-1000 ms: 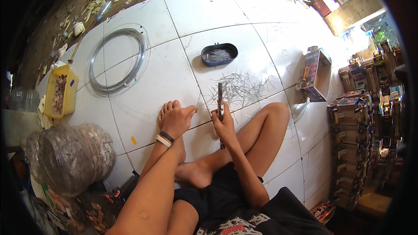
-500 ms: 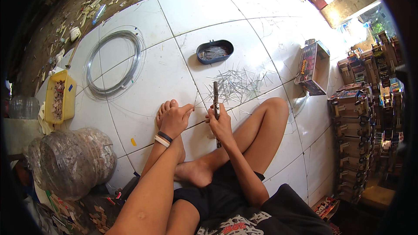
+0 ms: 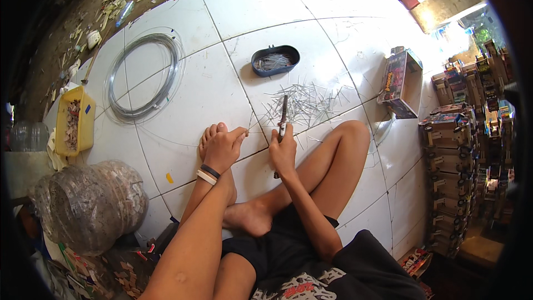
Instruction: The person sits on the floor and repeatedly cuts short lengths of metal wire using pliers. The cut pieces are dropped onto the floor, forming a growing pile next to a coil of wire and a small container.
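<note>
**Thin wire, sharp cutter, bare toes close by**

On the white tiled floor [image 3: 183, 105], the right hand [image 3: 284, 153] is closed around a pair of cutters [image 3: 282, 119] pointing away from the body. Just left of that grip, the left hand [image 3: 222, 149] pinches a thin wire [image 3: 256, 131] between fingertips, resting on a bare foot [image 3: 211, 133]. Beyond the cutters lies a heap of cut wire pieces [image 3: 308, 103], with a dark tray [image 3: 275, 60] farther out. Judging by the closeness, a slip could nick fingers or toes, and snipped ends could fly off.
</note>
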